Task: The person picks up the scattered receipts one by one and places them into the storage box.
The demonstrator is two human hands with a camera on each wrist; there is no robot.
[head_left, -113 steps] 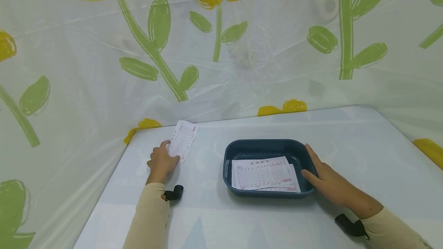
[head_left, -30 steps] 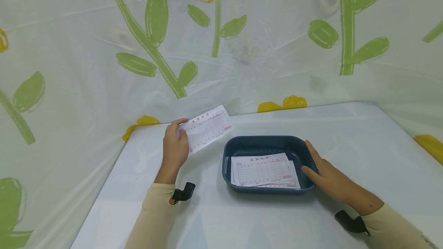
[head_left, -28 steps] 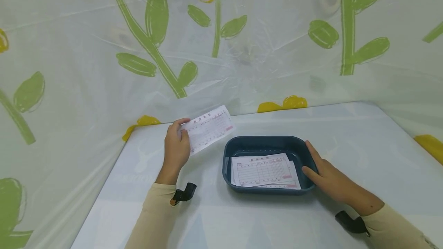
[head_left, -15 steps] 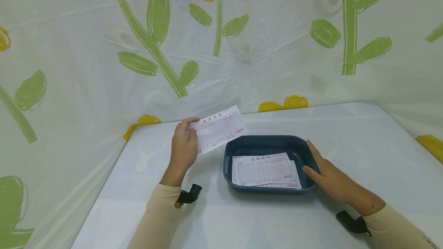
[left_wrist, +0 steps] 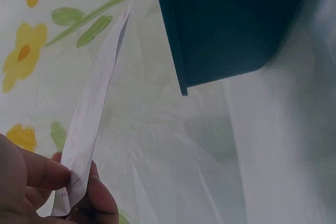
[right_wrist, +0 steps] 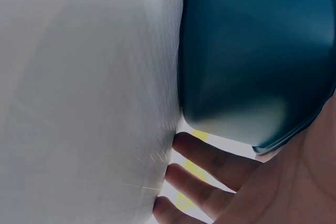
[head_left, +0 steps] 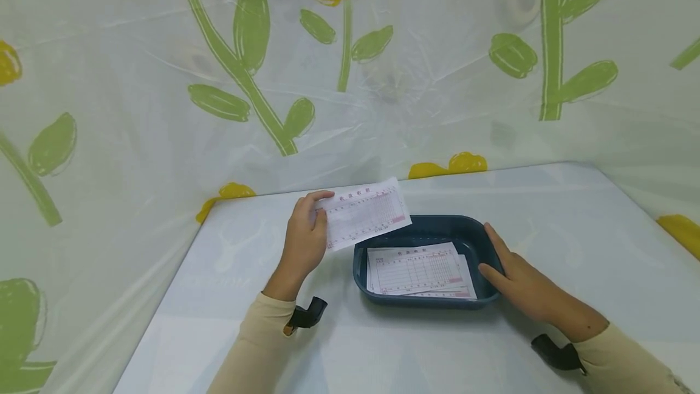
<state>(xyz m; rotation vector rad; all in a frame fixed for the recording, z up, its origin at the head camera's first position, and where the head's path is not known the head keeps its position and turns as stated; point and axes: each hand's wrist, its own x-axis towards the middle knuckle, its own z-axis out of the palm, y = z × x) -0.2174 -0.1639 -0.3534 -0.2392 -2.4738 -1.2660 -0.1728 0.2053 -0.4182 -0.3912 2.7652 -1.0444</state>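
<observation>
My left hand (head_left: 304, 241) pinches a white printed receipt (head_left: 365, 214) near its left end, thumb on the face and fingers behind. Tilted up, the slip hangs over the back left corner of a dark blue-green plastic tray (head_left: 426, 304). Inside the tray lie several overlapping receipts (head_left: 414, 271) with red print. Seen almost edge-on in the left wrist view, the held receipt (left_wrist: 90, 116) is apart from the tray (left_wrist: 231, 24). My right hand (head_left: 522, 287) holds the tray's right side, thumb over the rim; in the right wrist view its lower fingers (right_wrist: 210, 161) reach down to the tabletop.
The tray stands on a white table (head_left: 383, 357) with a faint pattern. Behind the table hangs a pale curtain (head_left: 437, 90) printed with yellow flowers and green leaves. A black wrist mount (head_left: 308, 314) sits by the left wrist, another (head_left: 556, 354) by the right.
The left hand has picked the receipt up off the table at the left, turned it and carried it rightward to the tray's back left corner. The right hand stays on the tray.
</observation>
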